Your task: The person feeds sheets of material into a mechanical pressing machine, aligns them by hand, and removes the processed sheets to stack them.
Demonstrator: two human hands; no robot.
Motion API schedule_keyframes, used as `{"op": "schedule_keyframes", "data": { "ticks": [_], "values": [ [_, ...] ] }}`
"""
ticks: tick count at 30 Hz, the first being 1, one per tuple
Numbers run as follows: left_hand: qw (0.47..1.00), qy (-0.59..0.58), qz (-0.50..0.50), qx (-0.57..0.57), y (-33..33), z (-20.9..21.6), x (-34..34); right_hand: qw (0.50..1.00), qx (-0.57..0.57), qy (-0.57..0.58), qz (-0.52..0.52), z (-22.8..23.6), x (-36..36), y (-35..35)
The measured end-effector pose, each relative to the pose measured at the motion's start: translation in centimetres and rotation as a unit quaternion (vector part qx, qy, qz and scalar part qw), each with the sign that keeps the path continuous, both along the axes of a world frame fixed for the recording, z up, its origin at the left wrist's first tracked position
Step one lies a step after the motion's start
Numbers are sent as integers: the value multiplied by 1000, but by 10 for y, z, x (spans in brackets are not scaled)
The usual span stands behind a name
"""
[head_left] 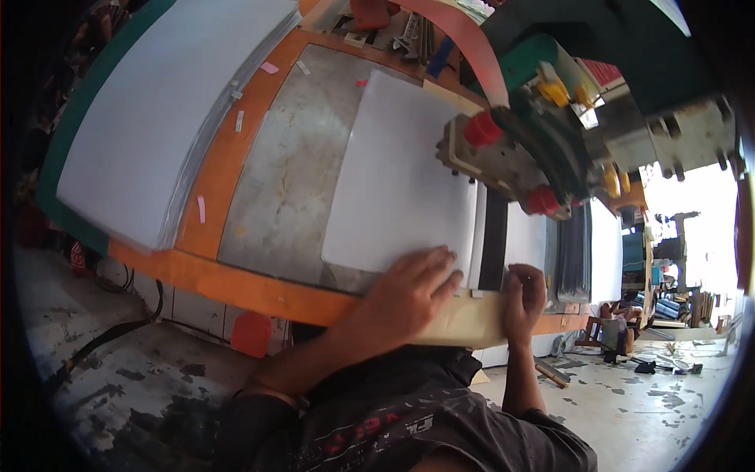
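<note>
My left hand [421, 287] lies with its fingers extended over the front right corner of a white sheet [397, 173], which rests on a grey metal plate [283, 165]. To the right of that sheet a black strip [494, 240] runs away from me. My right hand [525, 303] is by the front end of the strip, fingers curled in toward the thumb; whatever they may hold is hidden. Above the strip hangs a machine head [503, 161] with red knobs, covering part of the sheet's right side.
A tall stack of white sheets [165, 102] stands on the left of the orange table [212, 271]. Dark stacked sheets [574, 259] are at the right. Metal tools, including a wrench [407, 35], lie at the back. A black cable [102, 342] crosses the floor at lower left.
</note>
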State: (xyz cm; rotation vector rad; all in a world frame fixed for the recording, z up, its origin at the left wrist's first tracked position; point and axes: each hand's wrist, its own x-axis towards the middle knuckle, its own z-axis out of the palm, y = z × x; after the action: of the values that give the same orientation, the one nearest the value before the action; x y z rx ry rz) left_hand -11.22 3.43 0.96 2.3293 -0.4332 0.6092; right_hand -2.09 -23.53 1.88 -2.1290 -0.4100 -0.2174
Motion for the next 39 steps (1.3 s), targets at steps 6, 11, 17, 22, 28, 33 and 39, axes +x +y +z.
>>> {"op": "schedule_keyframes", "data": {
  "ticks": [6,11,17,22,28,33,39],
  "values": [
    [995,42,-92,-11,10,9,-3,999,-41,-13,2,2,4,6],
    [992,75,-103,-18,14,7,0,999,-43,-23,-3,3,7,11],
    [990,100,-103,-7,14,5,-1,998,-59,-31,-9,5,6,19],
    [989,102,-108,-7,16,4,2,995,-89,-26,-22,6,7,17],
    [988,109,-111,-11,17,6,4,996,-81,-34,-21,7,10,18],
    [987,116,-112,-5,19,15,4,996,-78,-34,-10,4,10,10],
    [990,103,-82,-45,16,13,3,999,-39,-15,21,10,5,7]
  ]
}}
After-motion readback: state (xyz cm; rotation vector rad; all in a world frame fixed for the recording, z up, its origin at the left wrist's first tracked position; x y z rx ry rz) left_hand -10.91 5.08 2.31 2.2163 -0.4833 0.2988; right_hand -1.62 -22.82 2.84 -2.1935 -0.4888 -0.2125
